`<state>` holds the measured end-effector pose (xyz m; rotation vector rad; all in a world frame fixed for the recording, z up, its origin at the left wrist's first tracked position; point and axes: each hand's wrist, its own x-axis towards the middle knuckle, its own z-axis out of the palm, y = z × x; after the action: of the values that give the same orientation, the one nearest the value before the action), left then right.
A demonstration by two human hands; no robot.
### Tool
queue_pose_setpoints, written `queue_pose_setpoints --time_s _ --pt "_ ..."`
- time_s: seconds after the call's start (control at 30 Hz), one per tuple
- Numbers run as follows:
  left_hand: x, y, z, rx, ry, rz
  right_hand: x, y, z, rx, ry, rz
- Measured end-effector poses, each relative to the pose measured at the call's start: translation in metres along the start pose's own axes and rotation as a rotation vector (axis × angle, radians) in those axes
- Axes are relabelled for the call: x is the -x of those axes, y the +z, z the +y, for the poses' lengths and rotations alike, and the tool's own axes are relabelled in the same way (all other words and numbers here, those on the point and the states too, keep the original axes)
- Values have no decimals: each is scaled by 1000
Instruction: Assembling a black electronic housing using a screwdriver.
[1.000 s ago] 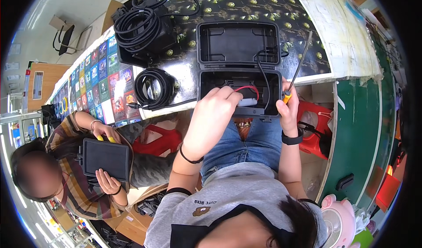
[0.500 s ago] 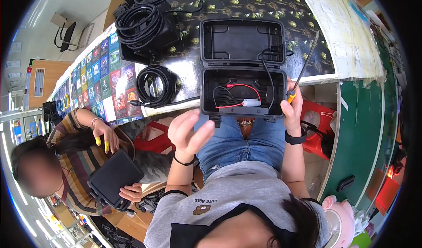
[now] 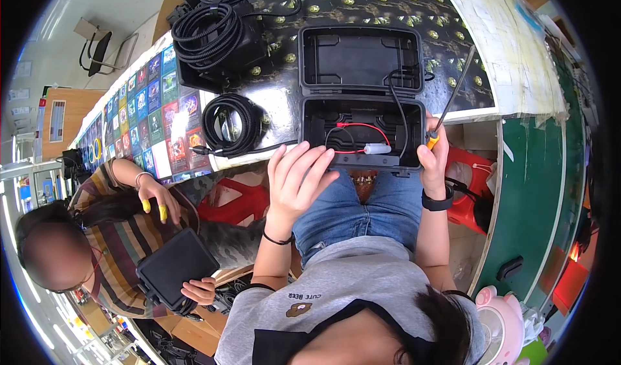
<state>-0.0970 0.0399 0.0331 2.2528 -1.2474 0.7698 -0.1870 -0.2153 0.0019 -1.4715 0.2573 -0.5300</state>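
Observation:
A black plastic box (image 3: 406,161) with its lid (image 3: 362,59) swung back lies open at the table's near edge. Inside are a red wire (image 3: 365,124), a black wire and a small whitish connector (image 3: 377,149). My left hand (image 3: 299,180) is at the box's near left corner, fingers stretched out and holding nothing; whether the fingertips touch the box I cannot tell. At the right wall my right hand (image 3: 435,161) grips a screwdriver (image 3: 432,137) by its yellow handle, the long shaft pointing up and away. That hand also rests against the box's side.
A coiled black cable (image 3: 252,129) lies left of the box. Behind it, more coiled cable (image 3: 210,38) sits on a dark case. To the left, a co-worker holds a black box (image 3: 178,268). A pink fan (image 3: 501,323) stands at lower right.
My left hand has moved up and right, its fingers now straighter and in front of the box's left corner. The open box and my right hand with the screwdriver have shifted slightly right.

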Motion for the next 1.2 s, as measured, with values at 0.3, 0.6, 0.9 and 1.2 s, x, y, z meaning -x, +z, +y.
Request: queue_pose_setpoints --time_s 0.3,0.6,0.9,1.2 --pt "-9 -3 -4 -61 -71 -58 1 -1 3 5 3 -8" --pt "-14 -4 -7 -78 -104 -107 1 1 1 -12 -18 9" --pt "-24 -9 -6 35 -80 -211 3 -3 7 33 -23 -1" --pt "-8 16 -2 221 -138 16 -16 -3 -30 -64 -86 84"
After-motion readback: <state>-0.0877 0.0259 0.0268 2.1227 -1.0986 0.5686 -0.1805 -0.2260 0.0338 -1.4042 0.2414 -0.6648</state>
